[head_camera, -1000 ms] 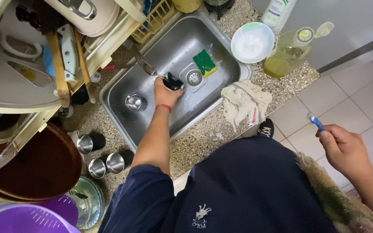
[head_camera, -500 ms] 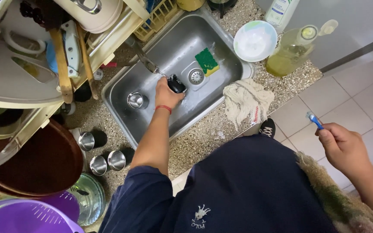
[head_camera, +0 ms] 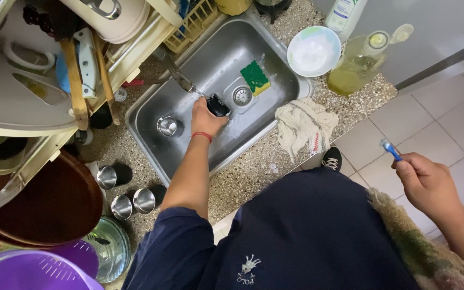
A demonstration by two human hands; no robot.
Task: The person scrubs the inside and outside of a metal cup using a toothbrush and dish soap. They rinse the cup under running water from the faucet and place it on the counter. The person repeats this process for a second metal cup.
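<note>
My left hand (head_camera: 205, 117) is closed around a small black object (head_camera: 218, 105) and holds it in the steel sink (head_camera: 253, 134), right under the spout of the tap (head_camera: 181, 78). A red band circles that wrist. A steel cup (head_camera: 166, 126) stands in the sink just left of the hand. A green and yellow sponge (head_camera: 255, 78) lies beside the drain (head_camera: 242, 95). My right hand (head_camera: 428, 185) is off to the right over the tiled floor, gripping a blue toothbrush (head_camera: 391, 150) with its head pointing up-left.
A crumpled cloth (head_camera: 303, 126) lies on the speckled counter right of the sink. A white bowl (head_camera: 313, 51) and a bottle of yellow liquid (head_camera: 356, 63) stand behind it. Three steel cups (head_camera: 125, 193), a brown basin (head_camera: 49, 204), a purple colander (head_camera: 28, 268) and a dish rack (head_camera: 55, 64) crowd the left.
My left hand has stayed at the tap with the black object. The right hand with the toothbrush has barely shifted.
</note>
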